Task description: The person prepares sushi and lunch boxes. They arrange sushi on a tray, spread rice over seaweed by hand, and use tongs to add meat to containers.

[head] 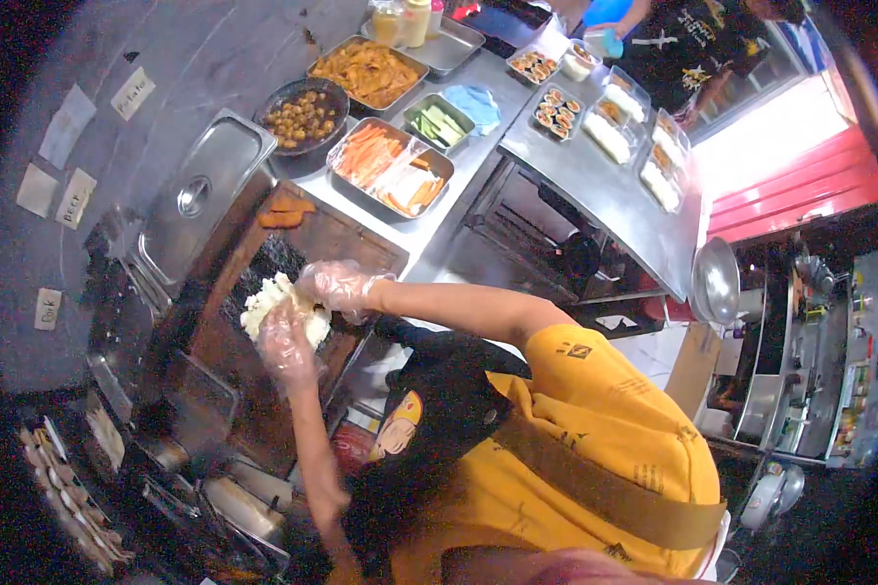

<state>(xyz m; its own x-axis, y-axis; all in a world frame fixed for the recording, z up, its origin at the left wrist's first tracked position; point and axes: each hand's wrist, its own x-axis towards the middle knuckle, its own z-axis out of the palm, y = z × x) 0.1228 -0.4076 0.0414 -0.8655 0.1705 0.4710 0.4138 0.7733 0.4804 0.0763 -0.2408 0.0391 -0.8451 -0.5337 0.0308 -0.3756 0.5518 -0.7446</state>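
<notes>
White rice [267,303] lies in a loose clump over a dark sheet, apparently seaweed [271,256], on a brown board [219,303]. My left hand [290,340], in a clear plastic glove, rests over the near part of the rice with its fingers on it. At the rice's right edge is my right hand [340,285], gloved the same way, its fingers bent and touching the rice. The fingertips are partly hidden and blurred, so any grip is unclear. Orange strips of food [287,212] sit at the board's far end.
Beyond the board stand a carrot tray [369,150], a cucumber tray [439,124], a bowl of brown pieces [301,121] and a tray of orange-brown filling [366,72]. A lidded steel pan [208,186] is at left. Packed rolls [556,113] sit farther right, near another person's hand [629,22].
</notes>
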